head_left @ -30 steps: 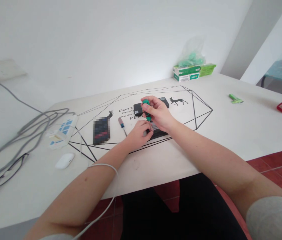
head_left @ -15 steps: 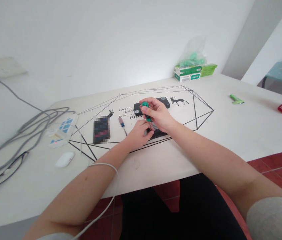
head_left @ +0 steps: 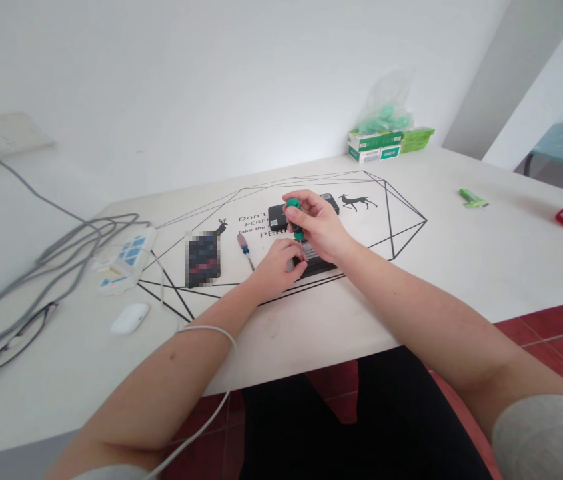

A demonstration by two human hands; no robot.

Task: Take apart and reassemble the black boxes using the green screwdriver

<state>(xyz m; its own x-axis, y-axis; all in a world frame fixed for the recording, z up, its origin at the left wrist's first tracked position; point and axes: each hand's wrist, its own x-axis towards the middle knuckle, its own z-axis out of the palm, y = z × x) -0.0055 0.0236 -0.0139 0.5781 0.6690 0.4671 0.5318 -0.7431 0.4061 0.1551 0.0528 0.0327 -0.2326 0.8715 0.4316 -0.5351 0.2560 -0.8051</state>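
My right hand (head_left: 325, 228) is closed around the green handle of a screwdriver (head_left: 298, 235), which points down with its thin shaft at a black device (head_left: 317, 268). The device lies flat on the table, with a pale label on its top. Against its left end rests my left hand (head_left: 278, 268), fingers bent and closed on it beside the screwdriver's tip. The tip's exact contact is too small to make out. Just behind lies a black case (head_left: 332, 203), partly covered by my right hand. Left of my hands is a second screwdriver (head_left: 244, 245) with a pinkish and blue handle.
A blurred dark phone-shaped object (head_left: 203, 260) lies left. Further left are a power strip (head_left: 134, 257), a white earbud case (head_left: 130, 319), glasses (head_left: 11, 347) and grey cables (head_left: 78, 267). Green boxes (head_left: 375, 141) stand by the wall. A white cable (head_left: 231, 353) crosses my left forearm.
My right hand and the screwdriver handle have shifted slightly to the right, and the screwdriver looks a little more upright. My left hand stays almost where it was.
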